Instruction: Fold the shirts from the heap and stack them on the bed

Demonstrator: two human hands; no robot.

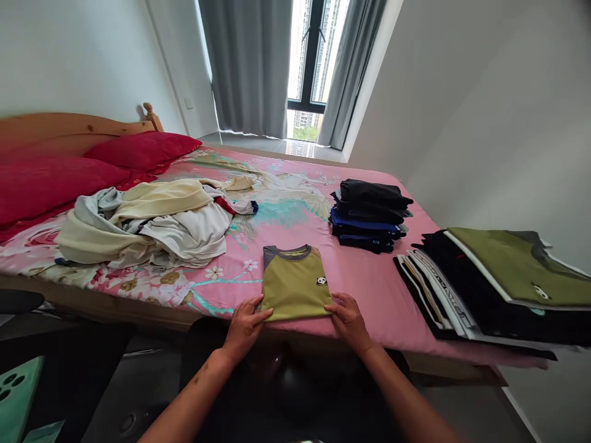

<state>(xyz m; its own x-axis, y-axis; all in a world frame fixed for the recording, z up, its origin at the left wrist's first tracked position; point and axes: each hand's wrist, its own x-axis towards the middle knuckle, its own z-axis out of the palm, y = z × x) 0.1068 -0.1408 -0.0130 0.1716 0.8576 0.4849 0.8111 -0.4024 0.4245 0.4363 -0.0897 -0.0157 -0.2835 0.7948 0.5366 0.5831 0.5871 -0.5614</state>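
Note:
A folded olive-green T-shirt (295, 282) with grey shoulders and a small panda print lies flat at the bed's near edge, collar facing away from me. My left hand (247, 323) grips its lower left corner, thumb on top and fingers at the side. At the lower right corner, my right hand (349, 317) holds the cloth in the same way. Right of the shirt stands a stack of folded dark clothes (369, 212), black and blue. Further right, a pile of folded shirts (498, 289) has another olive-green one (521, 264) on top.
A loose heap of cream, white and grey clothes (157, 221) lies on the left of the bed (286, 212). Red pillows (143, 151) rest by the wooden headboard (74, 132). A green phone (18, 394) is at the lower left. Grey curtains (253, 67) hang by the window.

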